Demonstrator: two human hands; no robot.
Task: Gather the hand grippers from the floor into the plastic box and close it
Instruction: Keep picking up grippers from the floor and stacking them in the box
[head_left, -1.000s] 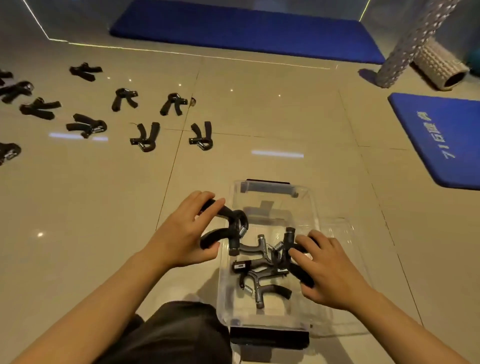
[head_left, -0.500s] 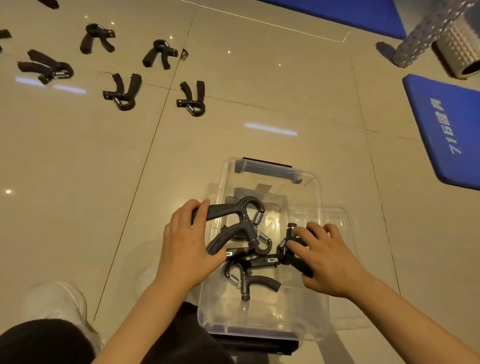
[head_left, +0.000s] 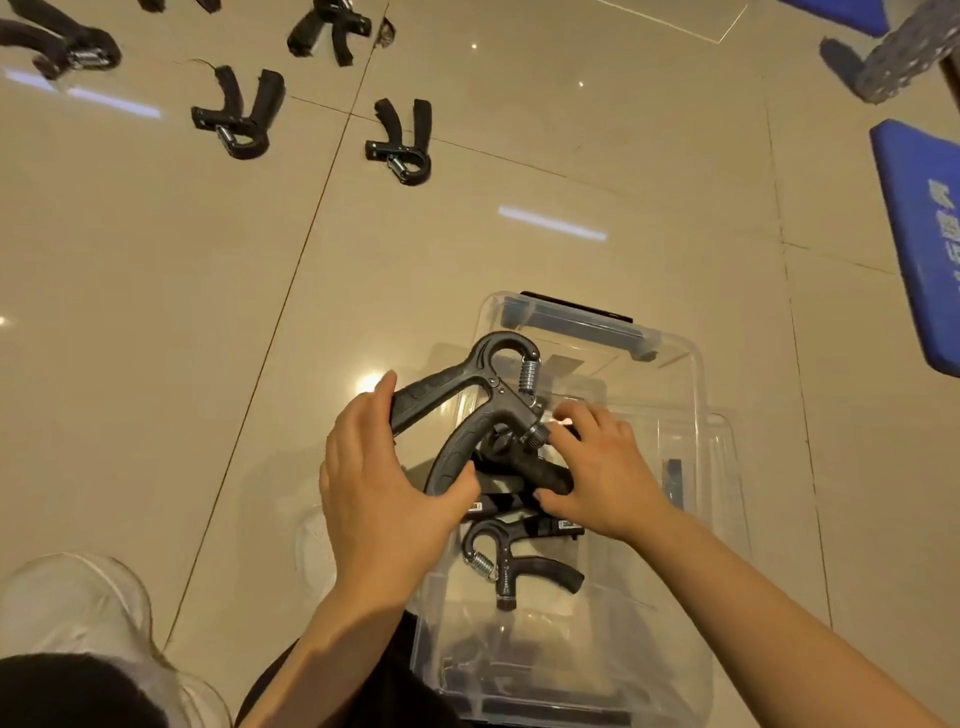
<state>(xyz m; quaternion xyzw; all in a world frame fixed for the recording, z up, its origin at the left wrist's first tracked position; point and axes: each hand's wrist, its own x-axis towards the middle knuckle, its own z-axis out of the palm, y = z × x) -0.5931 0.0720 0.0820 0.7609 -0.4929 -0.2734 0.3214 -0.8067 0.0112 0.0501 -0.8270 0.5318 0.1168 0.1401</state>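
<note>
I'm in a gym or fitness room: glossy beige floor tiles (head_left: 467, 249), a blue exercise mat (head_left: 919, 234) at the right edge, a knobbly grey foam roller (head_left: 904, 47) upper right, hand grippers (head_left: 400, 137) scattered upper left.

Floor (head_left: 519, 156): glossy beige tiles with thin dark joints.
Hand grippers on floor: 4 in view, upper left; 2 whole ones (head_left: 236, 114) (head_left: 402, 137) lie side by side, apart.
Plastic box (head_left: 696, 415): clear, stands on the tiles, lower centre.
Blue mat (head_left: 919, 234): right edge.
Shoe (head_left: 78, 603): lower left.
</note>
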